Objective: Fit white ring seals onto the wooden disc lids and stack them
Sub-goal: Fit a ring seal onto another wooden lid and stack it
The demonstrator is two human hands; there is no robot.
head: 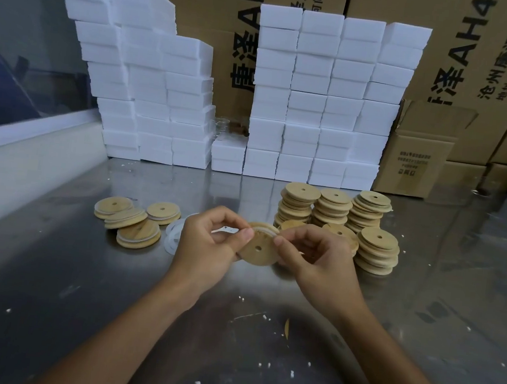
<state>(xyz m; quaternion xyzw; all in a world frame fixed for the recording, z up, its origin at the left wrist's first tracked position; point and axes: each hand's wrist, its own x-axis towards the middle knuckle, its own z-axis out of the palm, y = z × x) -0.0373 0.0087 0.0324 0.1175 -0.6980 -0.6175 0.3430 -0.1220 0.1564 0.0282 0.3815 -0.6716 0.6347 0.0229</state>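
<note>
Together, left hand (208, 243) and right hand (317, 256) grip one wooden lid (258, 250) (white seal (265, 231) at its rim).

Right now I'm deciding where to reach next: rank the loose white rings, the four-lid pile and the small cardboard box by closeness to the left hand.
1. Loose white rings, just left of the left hand.
2. Four-lid pile, farther left.
3. Small cardboard box, far back right.

Pale tan wooden lids (333, 210) stacked at right, white ring seals (175, 230) left, white foam blocks (319, 98) far, brown cartons (417, 160), grey steel table (77, 282).
</note>
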